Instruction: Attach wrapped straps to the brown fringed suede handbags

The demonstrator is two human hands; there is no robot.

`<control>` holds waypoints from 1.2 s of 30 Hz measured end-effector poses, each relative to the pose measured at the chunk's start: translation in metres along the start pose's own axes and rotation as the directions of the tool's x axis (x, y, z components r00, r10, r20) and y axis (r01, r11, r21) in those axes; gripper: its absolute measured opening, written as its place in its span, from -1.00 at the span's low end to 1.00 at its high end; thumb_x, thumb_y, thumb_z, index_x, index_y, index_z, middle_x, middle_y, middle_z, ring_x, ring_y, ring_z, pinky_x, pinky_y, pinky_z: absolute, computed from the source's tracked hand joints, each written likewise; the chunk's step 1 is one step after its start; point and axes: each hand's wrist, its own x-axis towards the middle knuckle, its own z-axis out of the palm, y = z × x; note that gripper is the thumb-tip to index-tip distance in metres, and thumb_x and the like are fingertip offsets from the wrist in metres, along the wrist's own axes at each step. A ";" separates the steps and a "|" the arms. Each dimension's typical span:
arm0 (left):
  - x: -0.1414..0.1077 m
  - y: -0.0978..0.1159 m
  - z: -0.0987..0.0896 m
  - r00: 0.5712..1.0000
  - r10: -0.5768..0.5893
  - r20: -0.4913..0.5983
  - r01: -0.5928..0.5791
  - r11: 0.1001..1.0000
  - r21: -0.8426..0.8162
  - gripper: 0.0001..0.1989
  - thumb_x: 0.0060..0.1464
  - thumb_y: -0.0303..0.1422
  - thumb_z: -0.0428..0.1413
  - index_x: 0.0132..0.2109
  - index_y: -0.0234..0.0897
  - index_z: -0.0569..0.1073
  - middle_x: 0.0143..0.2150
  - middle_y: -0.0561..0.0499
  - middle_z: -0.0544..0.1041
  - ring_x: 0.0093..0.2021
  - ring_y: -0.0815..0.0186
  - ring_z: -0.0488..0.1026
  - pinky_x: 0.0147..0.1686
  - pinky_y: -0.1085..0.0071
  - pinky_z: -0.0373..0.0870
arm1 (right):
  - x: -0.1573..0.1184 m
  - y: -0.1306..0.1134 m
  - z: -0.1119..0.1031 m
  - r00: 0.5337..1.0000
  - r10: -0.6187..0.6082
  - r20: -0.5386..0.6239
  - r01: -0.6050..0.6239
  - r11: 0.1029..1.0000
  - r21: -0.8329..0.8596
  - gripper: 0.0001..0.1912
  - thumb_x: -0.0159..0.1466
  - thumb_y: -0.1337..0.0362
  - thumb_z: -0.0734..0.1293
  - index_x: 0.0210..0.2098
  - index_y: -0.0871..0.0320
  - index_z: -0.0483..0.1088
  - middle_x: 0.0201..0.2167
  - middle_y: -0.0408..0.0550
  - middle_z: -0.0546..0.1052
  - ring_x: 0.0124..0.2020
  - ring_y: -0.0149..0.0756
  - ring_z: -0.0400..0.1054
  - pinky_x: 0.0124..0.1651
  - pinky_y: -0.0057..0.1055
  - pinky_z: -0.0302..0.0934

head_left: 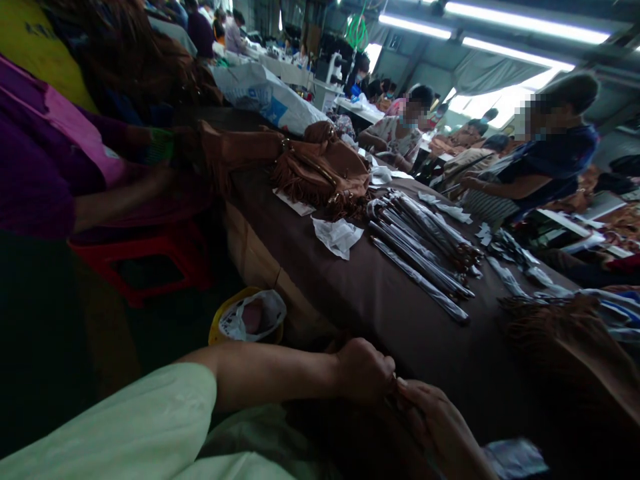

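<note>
Low in the view, my left hand (pixel 365 370) is closed in a fist at the near edge of the brown-covered table (pixel 400 307). My right hand (pixel 437 410) meets it from the right, thumb and fingers pinched together. The fingertips of both nearly touch. What they grip is too dark and too hidden to name; dark brown material lies in shadow below them. On the table beyond lie several long strips wrapped in clear plastic (pixel 425 243). A plastic-wrapped piece (pixel 517 458) lies right of my right hand.
Brown fringed bags (pixel 330 163) lie farther up the table, near white paper (pixel 337 237). More brown fringed material (pixel 575 347) is at the right. A yellow bin (pixel 215 327) and a red stool (pixel 135 250) stand left. Co-workers sit and stand around, one in purple sleeves (pixel 40 160).
</note>
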 end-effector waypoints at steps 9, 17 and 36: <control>0.000 -0.001 0.006 0.994 0.054 -0.091 -0.055 0.998 -0.016 -0.72 0.09 -0.16 0.02 -0.35 -0.32 0.35 -0.44 -0.05 0.48 -0.46 0.23 0.48 -0.53 0.35 0.35 | 0.012 0.006 -0.024 0.981 -0.043 0.187 0.072 0.986 -0.153 -0.49 0.05 -0.19 0.33 -0.63 0.13 0.23 -0.74 -0.31 0.08 -0.71 -0.52 -0.10 -0.63 -0.48 -0.23; -0.010 0.001 0.012 0.998 0.064 -0.019 -0.063 0.997 0.052 -0.79 0.09 -0.25 0.00 -0.35 -0.33 0.33 -0.45 -0.10 0.48 -0.47 0.20 0.47 -0.51 0.31 0.33 | 0.021 0.022 -0.018 0.991 0.038 0.131 -0.031 0.998 -0.055 -0.50 -0.01 -0.15 0.40 -0.63 0.16 0.23 -0.75 -0.33 0.08 -0.71 -0.57 -0.13 -0.64 -0.52 -0.29; -0.018 0.000 -0.020 0.988 0.123 -0.089 -0.148 0.909 -0.391 -0.76 0.17 -0.26 -0.01 -0.09 -0.31 0.37 -0.06 -0.12 0.48 -0.01 0.21 0.39 0.01 0.34 0.26 | -0.013 -0.024 0.056 0.796 -0.549 -0.256 0.098 0.534 -0.840 -0.48 0.33 0.06 0.13 0.17 0.22 0.24 -0.07 0.13 0.47 -0.18 -0.08 0.44 -0.18 -0.25 0.27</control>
